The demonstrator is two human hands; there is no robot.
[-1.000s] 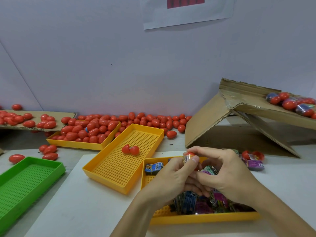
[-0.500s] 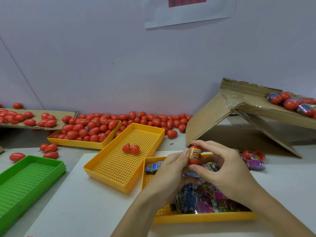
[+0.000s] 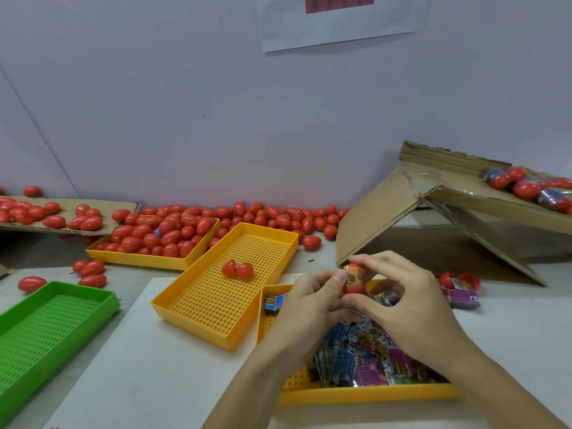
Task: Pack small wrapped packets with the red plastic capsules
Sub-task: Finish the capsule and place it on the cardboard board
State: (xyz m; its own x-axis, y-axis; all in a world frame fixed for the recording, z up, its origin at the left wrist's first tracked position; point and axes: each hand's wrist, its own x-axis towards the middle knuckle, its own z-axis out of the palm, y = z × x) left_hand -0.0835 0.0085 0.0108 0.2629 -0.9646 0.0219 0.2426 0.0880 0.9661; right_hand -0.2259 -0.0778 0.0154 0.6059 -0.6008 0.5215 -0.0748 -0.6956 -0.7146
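Far out to the left of the fingers sat the green tray (image 3: 46,317), and beyond it the yellow tray of red capsules (image 3: 154,239), heaped full. Nearer in, just left of the fingers, the perforated yellow tray (image 3: 223,292) carried one opened capsule (image 3: 237,269), its two halves hinged apart.

And there was the action: the left hand (image 3: 309,305) pinched the red capsule (image 3: 353,281) from its left side, thumb on the shell, while the right hand (image 3: 408,308) curled round it from the right, fingertips on top. A wrapped packet (image 3: 353,270) poked out above the rim, touching both sets of fingers. Judged from that, the step in hand was stuffing the packet in; the next move would call for pushing it fully down and snapping the halves together.

Directly beneath the fingers lay the packet tray (image 3: 365,394), full of blue and pink wrappers. Their print was too small to read; the held packet showed dark lettering, illegible.

Right of the fingers, filled capsules (image 3: 458,281) rested beside a cardboard flap (image 3: 377,218).
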